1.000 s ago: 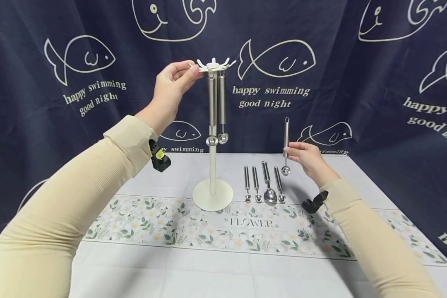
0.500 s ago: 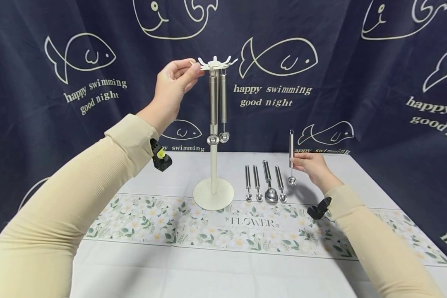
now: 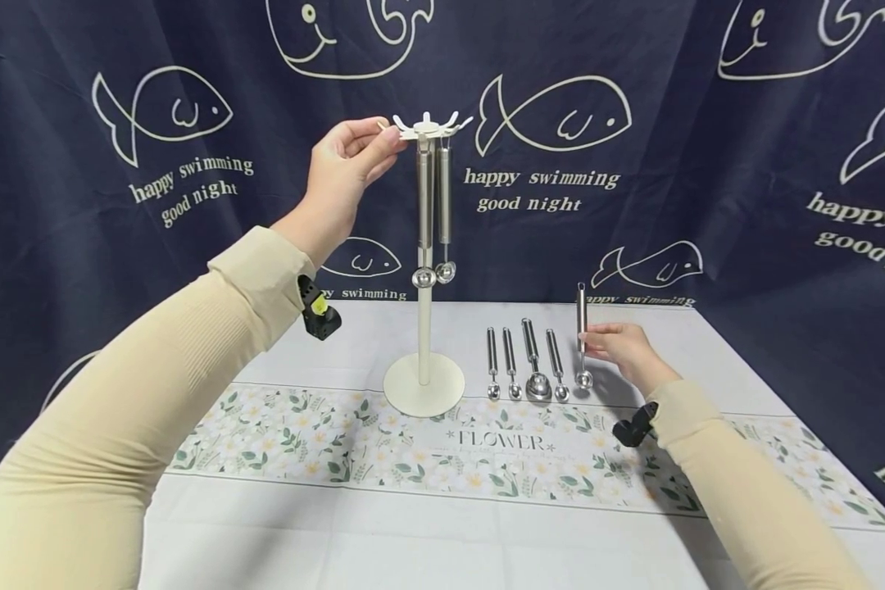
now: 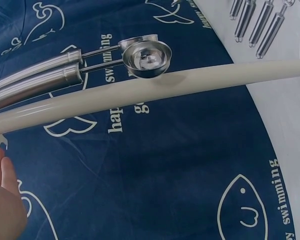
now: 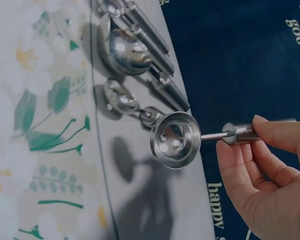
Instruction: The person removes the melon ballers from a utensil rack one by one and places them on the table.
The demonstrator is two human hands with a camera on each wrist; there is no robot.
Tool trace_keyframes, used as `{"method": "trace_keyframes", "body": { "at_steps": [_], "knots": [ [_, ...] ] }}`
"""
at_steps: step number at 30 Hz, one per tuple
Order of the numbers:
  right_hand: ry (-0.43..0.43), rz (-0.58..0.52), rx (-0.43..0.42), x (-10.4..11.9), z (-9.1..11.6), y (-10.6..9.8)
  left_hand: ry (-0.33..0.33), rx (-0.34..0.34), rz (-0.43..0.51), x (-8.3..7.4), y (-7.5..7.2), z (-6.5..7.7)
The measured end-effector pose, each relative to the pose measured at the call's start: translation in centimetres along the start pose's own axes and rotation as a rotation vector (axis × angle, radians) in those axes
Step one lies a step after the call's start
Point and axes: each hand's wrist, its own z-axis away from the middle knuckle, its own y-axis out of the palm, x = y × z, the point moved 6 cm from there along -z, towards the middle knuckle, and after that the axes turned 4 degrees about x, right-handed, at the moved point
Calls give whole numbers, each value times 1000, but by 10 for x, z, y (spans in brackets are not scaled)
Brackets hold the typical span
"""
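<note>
My left hand (image 3: 350, 160) pinches an arm of the cream hanging rack (image 3: 423, 328) at its top left. Two metal scoops hang there bowl down: a nearer scoop (image 3: 424, 205) and another scoop (image 3: 446, 197) just right of it. In the left wrist view, the fingertips (image 4: 9, 175) show at the left edge beside the pole. My right hand (image 3: 627, 352) pinches a steel melon baller (image 5: 175, 140) by its handle, upright with the bowl down, low over the table's right part. The right wrist view shows its round bowl and a shadow on the cloth below.
Left of the held melon baller several steel scoops lie in a row, among them a small scoop (image 3: 492, 360) and a larger-bowled scoop (image 3: 537, 381). A floral runner (image 3: 302, 442) crosses the white table (image 3: 383, 533). Behind hangs a dark blue curtain (image 3: 265, 41).
My right hand has lowered the melon baller and moved it slightly right, from above the row to beside its right end. The left hand stays at the rack's top.
</note>
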Motion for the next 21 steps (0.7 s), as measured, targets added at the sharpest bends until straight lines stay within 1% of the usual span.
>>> {"method": "trace_keyframes", "body": {
  "at_steps": [3, 9, 16, 21],
  "knots": [
    [12, 26, 1, -7, -1, -1, 2, -1, 0, 0, 0, 1],
    [30, 18, 4, -19, -4, -2, 6, 2, -12, 0, -1, 0],
    [60, 42, -21, -28, -8, -5, 6, 6, -34, 0, 0, 1],
    [111, 39, -54, -33, -9, -5, 6, 0, -40, 0, -1, 1]
  ]
}}
